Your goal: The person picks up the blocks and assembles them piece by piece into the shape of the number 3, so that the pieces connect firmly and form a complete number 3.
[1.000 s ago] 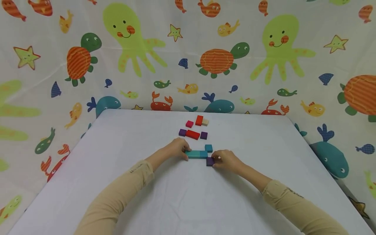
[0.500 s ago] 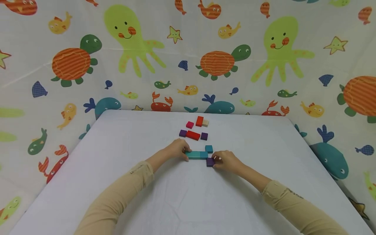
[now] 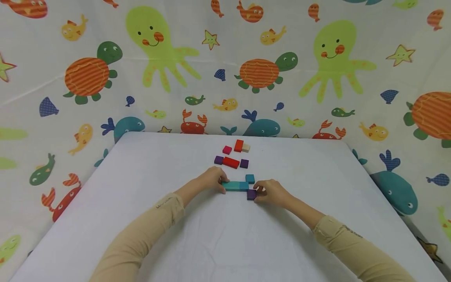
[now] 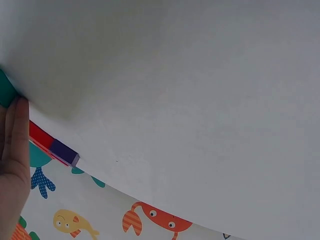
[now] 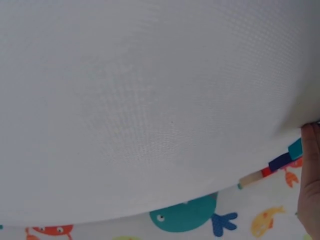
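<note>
At the table's middle in the head view, my left hand (image 3: 213, 178) grips the left end of a long teal block (image 3: 230, 186), thumb on the near side, fingers on the far side. A blue block (image 3: 244, 186) lies against its right end. My right hand (image 3: 273, 192) pinches a small purple block (image 3: 251, 194) that sits at the near right corner of the blue one. Another blue block (image 3: 249, 178) touches the far right corner. Only the edges of my left hand (image 4: 15, 145) and right hand (image 5: 311, 180) show in the wrist views.
Farther back lie a red block (image 3: 231, 162) between two purple blocks (image 3: 219, 159), a pink block (image 3: 227, 150), an orange-red block (image 3: 239, 145) and a beige block (image 3: 246, 148). A white cloth covers the table (image 3: 169, 156); a sea-animal curtain (image 3: 225, 58) hangs behind.
The view has shifted very slightly. Both hands and all the blocks stay in the same places on the table.
</note>
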A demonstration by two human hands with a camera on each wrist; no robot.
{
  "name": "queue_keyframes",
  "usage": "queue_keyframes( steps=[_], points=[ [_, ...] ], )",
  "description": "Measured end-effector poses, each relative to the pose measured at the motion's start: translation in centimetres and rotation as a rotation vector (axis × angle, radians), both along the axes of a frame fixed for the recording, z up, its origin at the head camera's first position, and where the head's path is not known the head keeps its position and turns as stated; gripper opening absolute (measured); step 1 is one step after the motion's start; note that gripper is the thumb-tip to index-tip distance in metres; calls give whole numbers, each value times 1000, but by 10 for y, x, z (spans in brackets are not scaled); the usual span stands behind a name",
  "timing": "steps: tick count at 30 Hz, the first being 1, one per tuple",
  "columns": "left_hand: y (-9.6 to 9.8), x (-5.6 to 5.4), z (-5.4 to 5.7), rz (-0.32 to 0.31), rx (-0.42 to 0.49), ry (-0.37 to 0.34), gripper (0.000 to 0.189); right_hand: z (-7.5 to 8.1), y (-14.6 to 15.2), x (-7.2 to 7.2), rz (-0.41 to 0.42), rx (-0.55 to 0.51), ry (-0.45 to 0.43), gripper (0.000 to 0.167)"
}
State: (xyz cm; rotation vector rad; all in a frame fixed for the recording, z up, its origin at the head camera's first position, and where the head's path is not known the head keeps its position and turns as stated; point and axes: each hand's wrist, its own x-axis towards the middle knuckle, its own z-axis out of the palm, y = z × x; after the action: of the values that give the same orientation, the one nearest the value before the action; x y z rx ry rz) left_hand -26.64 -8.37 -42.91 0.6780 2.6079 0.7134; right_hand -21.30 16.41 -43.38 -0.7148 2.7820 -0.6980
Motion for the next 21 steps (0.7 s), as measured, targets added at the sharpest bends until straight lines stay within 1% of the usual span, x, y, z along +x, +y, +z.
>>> queue_keyframes(
  steps=[5,10,14,17,21],
  points=[
    [-1,1,-2,7,13,-8,38,0,1,-2,7,-25,-34,35],
    [3,-2,-1,2,21,-6,38,2,5,-4,-18,-40,-73,35],
    [5,-3,-1,-8,31,3,37,3,8,-4,-24,-43,-73,34],
    [3,-2,-2,-4,16,19,37,2,9,-5,13,-77,-76,35],
    [1,1,-3,15,-2,21,37,1,11,-8,48,-141,-125,36]
  ],
)
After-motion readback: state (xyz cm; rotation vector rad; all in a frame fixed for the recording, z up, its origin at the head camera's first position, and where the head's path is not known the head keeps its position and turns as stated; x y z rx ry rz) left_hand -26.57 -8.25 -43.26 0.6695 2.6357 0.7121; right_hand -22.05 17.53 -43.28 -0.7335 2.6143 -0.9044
